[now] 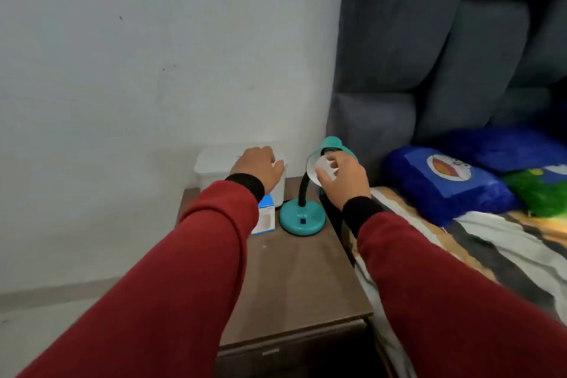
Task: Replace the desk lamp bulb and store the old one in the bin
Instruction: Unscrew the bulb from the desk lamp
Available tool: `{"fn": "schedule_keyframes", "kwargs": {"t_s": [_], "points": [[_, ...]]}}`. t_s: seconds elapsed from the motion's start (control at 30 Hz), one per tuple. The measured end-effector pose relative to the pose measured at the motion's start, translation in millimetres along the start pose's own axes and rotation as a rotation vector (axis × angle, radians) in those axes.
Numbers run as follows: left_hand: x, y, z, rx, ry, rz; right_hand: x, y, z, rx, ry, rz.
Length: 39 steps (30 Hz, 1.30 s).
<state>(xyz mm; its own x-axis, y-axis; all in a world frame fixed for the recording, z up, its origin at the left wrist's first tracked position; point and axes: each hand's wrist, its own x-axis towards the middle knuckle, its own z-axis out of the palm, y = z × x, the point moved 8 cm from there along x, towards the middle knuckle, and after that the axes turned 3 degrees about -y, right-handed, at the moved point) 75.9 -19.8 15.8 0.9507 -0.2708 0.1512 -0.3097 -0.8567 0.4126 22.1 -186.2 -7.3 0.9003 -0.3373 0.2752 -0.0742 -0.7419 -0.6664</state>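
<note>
A teal desk lamp [302, 219] with a black gooseneck stands at the back of a brown bedside table [294, 279]. My right hand [343, 179] reaches into the lamp's shade [329, 144], fingers wrapped around the white bulb [326, 164] inside it. A white bin [214, 167] stands at the table's back left against the wall. My left hand [259, 167] hovers over the bin's front, fingers curled, holding nothing I can make out. A blue and white bulb box [265, 219] lies partly hidden under my left wrist.
A white wall runs behind the table. To the right is a bed with a grey padded headboard [429, 55], a blue cartoon pillow [445, 184], a green pillow [543, 190] and a patterned blanket [478, 242]. The table's front half is bare wood.
</note>
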Motion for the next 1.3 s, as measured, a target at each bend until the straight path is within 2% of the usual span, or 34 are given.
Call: {"fn": "schedule_keyframes", "kwargs": {"t_s": [0.27, 0.43, 0.6, 0.67, 0.77, 1.03, 1.1, 1.23, 1.3], "points": [[42, 25, 69, -0.427, -0.008, 0.1, 9, 66, 39, 0.416, 0.321, 0.204], [65, 45, 84, -0.612, -0.006, 0.208, 26, 75, 68, 0.714, 0.389, 0.224], [81, 46, 90, -0.721, -0.037, 0.213, 41, 79, 84, 0.912, 0.461, 0.233], [83, 42, 94, -0.765, -0.054, 0.203, 42, 79, 81, 0.884, 0.495, 0.235], [82, 39, 97, -0.808, -0.063, 0.184, 41, 73, 72, 0.703, 0.515, 0.196], [78, 45, 94, -0.842, -0.02, 0.113, 46, 63, 60, 0.282, 0.385, -0.025], [76, 50, 94, -0.853, -0.033, 0.101, 45, 70, 58, 0.344, 0.398, 0.007], [75, 58, 98, -0.85, -0.035, 0.071, 43, 95, 66, 0.724, 0.423, 0.209], [76, 58, 101, -0.842, -0.041, 0.064, 45, 100, 66, 0.747, 0.424, 0.234]]}}
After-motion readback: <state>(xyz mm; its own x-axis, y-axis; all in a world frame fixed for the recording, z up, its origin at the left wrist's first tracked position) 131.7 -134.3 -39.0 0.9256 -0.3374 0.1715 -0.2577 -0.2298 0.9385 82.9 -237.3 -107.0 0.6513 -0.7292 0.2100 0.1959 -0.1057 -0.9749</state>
